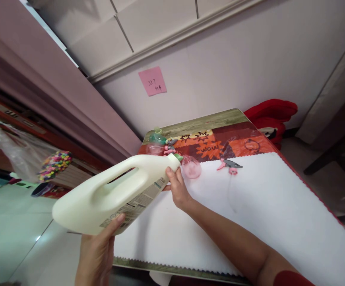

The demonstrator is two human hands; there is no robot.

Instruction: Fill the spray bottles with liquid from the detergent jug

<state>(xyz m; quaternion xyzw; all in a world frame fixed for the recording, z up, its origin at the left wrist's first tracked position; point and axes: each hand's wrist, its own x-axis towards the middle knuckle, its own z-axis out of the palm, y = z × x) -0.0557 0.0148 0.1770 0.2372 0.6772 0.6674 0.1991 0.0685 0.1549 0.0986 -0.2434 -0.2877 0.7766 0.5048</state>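
A big cream jug [107,194] with a handle and a printed label lies tipped on its side above the table's near left corner. My left hand [96,250] cups its base from below, thumb on the label. My right hand [177,188] grips it near the neck. The jug's green mouth points at a small clear pink bottle [192,167] standing open on the white cloth [264,206]. A pink and grey spray head [229,165] with its thin tube lies on the cloth just right of the bottle.
Further spray bottles, one green [157,138] and one pink [154,150], stand at the table's far left on an orange patterned cover. A pink note [152,81] is stuck on the wall. A red bundle [269,115] lies behind the table. A plastic bag with coloured beads [53,163] is at left.
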